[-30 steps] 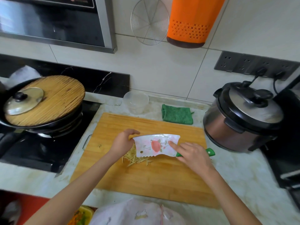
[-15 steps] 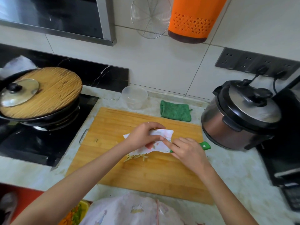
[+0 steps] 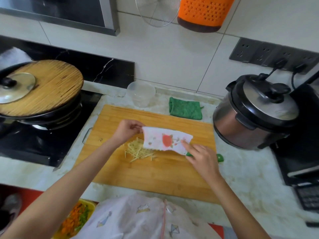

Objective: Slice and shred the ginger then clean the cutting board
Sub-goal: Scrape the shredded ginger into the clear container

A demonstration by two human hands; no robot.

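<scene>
Our left fingers [image 3: 136, 126] are curled at the far end of the knife [image 3: 165, 140] and touch the blade's upper corner; whether they pinch it we cannot tell. Our right fingers [image 3: 198, 153] are clenched round the green handle [image 3: 220, 158], with the forefinger laid straight along the side of the blade. The left hand [image 3: 127, 132] sits at the blade's left end and the right hand [image 3: 203, 160] at its right end, so we have the knife between them, above the board [image 3: 155, 173]. The blade is white with a red flower print, and it is turned with its flat side up towards us.

The ginger [image 3: 139, 151], cut into thin pale shreds, lies in a loose pile on the middle of the board, just below the blade's left half and partly under its edge.

The board rests on the table [image 3: 245, 173]. Behind it stand a clear cup [image 3: 141, 96] and a folded green cloth [image 3: 185, 110]. A cooker [image 3: 255, 116] stands to the right, and a wok [image 3: 51, 116] under a bamboo lid [image 3: 53, 87] sits on the left.
</scene>
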